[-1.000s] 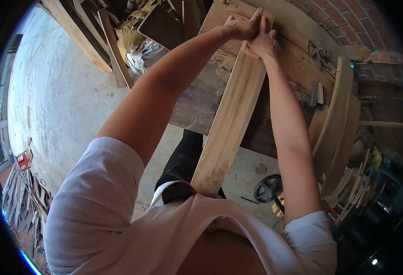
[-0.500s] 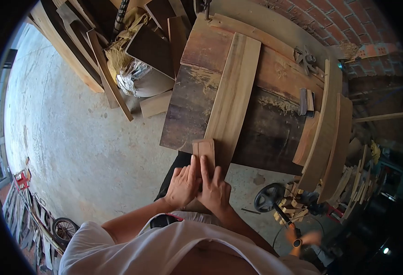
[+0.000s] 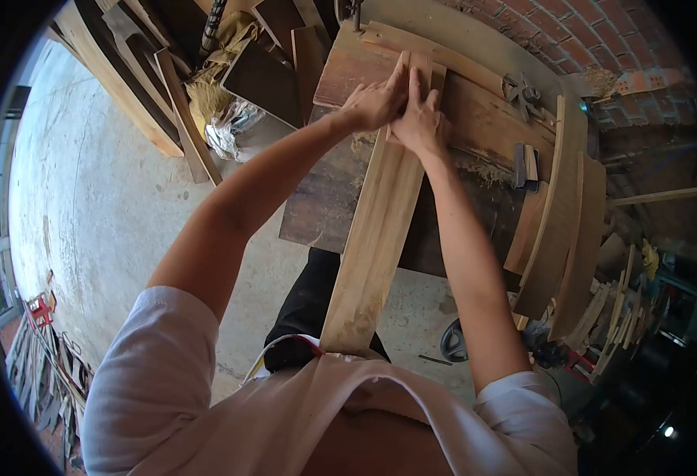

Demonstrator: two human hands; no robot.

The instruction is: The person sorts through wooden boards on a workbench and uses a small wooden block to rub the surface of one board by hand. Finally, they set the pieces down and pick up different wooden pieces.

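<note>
Your left hand (image 3: 376, 105) and right hand (image 3: 422, 127) rest together on a wooden block (image 3: 421, 59) at the far end of the board (image 3: 376, 226). Your index fingers stretch forward, probably to spread pressure; I cannot tell whether the others clamp its sides. The board lies on the workbench (image 3: 310, 213), its near end reaching your waist, perhaps for bracing.

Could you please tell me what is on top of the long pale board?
Near the far end of the long board, a small wooden block lies under the left hand and right hand. The hands cover much of the block; the board surface beneath is hidden.
</note>
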